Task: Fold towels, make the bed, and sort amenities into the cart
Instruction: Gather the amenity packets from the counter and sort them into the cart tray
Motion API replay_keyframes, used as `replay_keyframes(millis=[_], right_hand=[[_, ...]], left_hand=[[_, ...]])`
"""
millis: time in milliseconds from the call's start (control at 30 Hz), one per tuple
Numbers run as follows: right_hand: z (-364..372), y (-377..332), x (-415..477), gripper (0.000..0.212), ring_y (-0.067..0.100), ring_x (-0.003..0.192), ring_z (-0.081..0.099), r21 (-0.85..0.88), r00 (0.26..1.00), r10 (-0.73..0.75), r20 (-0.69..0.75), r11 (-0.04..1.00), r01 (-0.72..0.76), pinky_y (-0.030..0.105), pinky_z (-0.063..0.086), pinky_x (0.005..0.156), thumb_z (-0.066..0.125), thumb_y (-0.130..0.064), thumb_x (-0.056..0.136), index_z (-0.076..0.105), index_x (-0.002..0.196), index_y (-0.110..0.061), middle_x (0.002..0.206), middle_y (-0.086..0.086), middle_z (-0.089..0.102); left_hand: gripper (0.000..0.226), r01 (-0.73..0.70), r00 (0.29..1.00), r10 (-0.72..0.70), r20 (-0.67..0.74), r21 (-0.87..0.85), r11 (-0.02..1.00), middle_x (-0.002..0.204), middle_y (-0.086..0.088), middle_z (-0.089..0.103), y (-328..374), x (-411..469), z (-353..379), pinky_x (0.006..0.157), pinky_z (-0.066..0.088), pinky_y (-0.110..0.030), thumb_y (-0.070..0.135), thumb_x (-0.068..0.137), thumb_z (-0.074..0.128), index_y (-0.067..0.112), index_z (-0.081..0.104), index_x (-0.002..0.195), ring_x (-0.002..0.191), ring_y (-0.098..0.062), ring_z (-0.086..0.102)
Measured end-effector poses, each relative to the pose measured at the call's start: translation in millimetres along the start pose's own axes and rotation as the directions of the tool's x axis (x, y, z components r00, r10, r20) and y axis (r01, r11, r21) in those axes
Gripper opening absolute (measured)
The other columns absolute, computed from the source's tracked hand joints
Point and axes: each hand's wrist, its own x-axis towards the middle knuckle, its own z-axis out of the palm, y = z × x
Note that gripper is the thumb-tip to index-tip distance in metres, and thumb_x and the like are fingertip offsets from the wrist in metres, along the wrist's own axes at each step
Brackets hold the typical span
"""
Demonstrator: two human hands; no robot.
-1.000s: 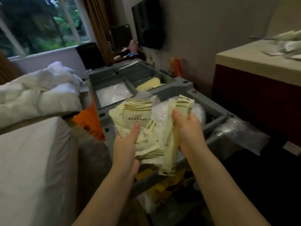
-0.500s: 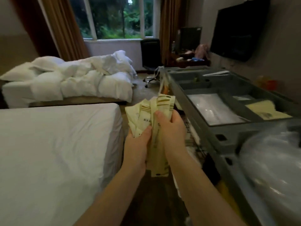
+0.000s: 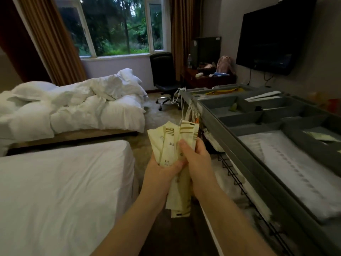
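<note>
Cart (image 3: 245, 159) beside white bed (image 3: 64, 191), window (image 3: 118, 28) beyond

The cream packets (image 3: 169, 143) look like matt paper with serrated edges. The cart (image 3: 238, 152) is matt grey plastic over black metal wire; left of the cart, the bed sheet (image 3: 64, 182) is smooth white cloth.

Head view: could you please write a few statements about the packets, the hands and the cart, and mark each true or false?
1. The left hand and the right hand both grip the cream packets. True.
2. The gripped packets rest inside the cart. False: they are held in the air, left of the cart.
3. The duvet on the far bed is crumpled. True.
4. The television shows a bright picture. False: its screen is dark.
</note>
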Motion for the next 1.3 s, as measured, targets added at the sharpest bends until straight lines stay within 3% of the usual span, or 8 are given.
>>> replay_keyframes(millis=[167,433,633,767,867,1000,1167,1300], right_hand=[[-0.9,-17.4,116.3,0.009,0.012,0.086,0.069,-0.075,0.998,-0.05,-0.034,0.996,0.047,0.025,0.057,0.066,0.062,-0.022,0.09,0.063,0.095,-0.03,0.095,-0.005,0.07],[-44.2,-50.6,254.3,0.012,0.021,0.085,0.07,-0.056,0.95,-0.063,-0.307,0.997,0.048,0.044,0.058,0.079,0.057,-0.024,0.094,0.067,0.098,-0.019,0.092,0.003,0.073],[-135.9,-66.5,324.0,0.013,0.021,0.09,0.065,-0.113,0.67,-0.137,-0.73,0.99,0.08,0.042,0.055,0.084,0.049,-0.031,0.097,0.062,0.096,-0.029,0.098,0.003,0.068],[-182.5,-75.9,350.0,0.019,0.023,0.076,0.057,0.051,0.405,0.046,-0.913,0.999,0.001,0.027,0.049,0.064,0.043,-0.012,0.095,0.058,0.107,-0.008,0.086,0.01,0.057],[-192.2,-83.1,353.5,0.012,0.028,0.077,0.055,0.179,0.329,0.204,-0.922,0.978,-0.105,0.037,0.049,0.073,0.045,-0.005,0.094,0.056,0.09,-0.009,0.085,0.014,0.054],[-211.6,-87.2,358.2,0.02,0.024,0.086,0.06,0.044,0.29,0.047,-0.956,0.999,-0.017,0.038,0.052,0.072,0.047,-0.002,0.095,0.058,0.107,-0.014,0.093,0.006,0.06],[-266.5,-99.7,390.3,0.053,0.02,0.101,0.056,-0.054,0.178,-0.052,-0.983,0.999,-0.006,0.039,0.053,0.082,0.062,-0.008,0.09,0.041,0.136,-0.024,0.109,-0.002,0.053],[-315.8,-106.3,436.2,0.027,0.016,0.091,0.055,-0.211,0.173,-0.178,-0.969,0.959,-0.191,0.037,0.053,0.085,0.06,-0.016,0.091,0.052,0.116,-0.023,0.115,0.002,0.057]], left_hand=[[0.034,-0.005,0.999,0.003,0.041,0.048,0.999,0.1,-0.006,0.073,20.6,114.2,20.7,0.08,0.057,-0.049,0.006,0.083,0.066,0.019,0.062,0.114,0.089,-0.026,0.071],[0.025,0.112,0.983,-0.108,0.148,-0.019,0.994,0.097,-0.006,0.074,10.7,265.9,95.1,0.081,0.056,-0.05,0.014,0.085,0.066,0.017,0.066,0.109,0.09,-0.027,0.07],[0.018,0.187,0.886,-0.169,0.431,0.002,0.982,0.092,0.005,0.074,-27.3,374.3,190.3,0.073,0.054,-0.039,0.015,0.087,0.064,0.024,0.065,0.102,0.088,-0.018,0.069],[0.027,0.266,0.702,-0.232,0.673,0.055,0.963,0.105,0.003,0.07,-45.5,440.9,247.0,0.075,0.051,-0.04,0.014,0.088,0.062,0.025,0.061,0.112,0.097,-0.017,0.065],[0.038,0.308,0.606,-0.277,0.746,0.101,0.946,0.11,0.0,0.069,-55.0,461.2,279.8,0.082,0.052,-0.044,0.014,0.087,0.064,0.021,0.059,0.124,0.101,-0.021,0.065],[0.039,0.341,0.494,-0.308,0.813,0.145,0.929,0.105,0.001,0.071,-74.1,476.8,321.9,0.073,0.054,-0.037,0.013,0.087,0.064,0.019,0.058,0.125,0.096,-0.017,0.067],[0.032,0.358,0.512,-0.349,0.785,0.174,0.917,0.101,0.006,0.069,-96.0,499.7,354.0,0.078,0.053,-0.038,0.011,0.087,0.064,0.024,0.058,0.116,0.094,-0.013,0.065],[0.035,0.375,0.553,-0.362,0.75,0.164,0.912,0.104,0.004,0.069,-103.5,519.3,367.0,0.078,0.054,-0.039,0.01,0.088,0.063,0.024,0.058,0.119,0.094,-0.015,0.066]])
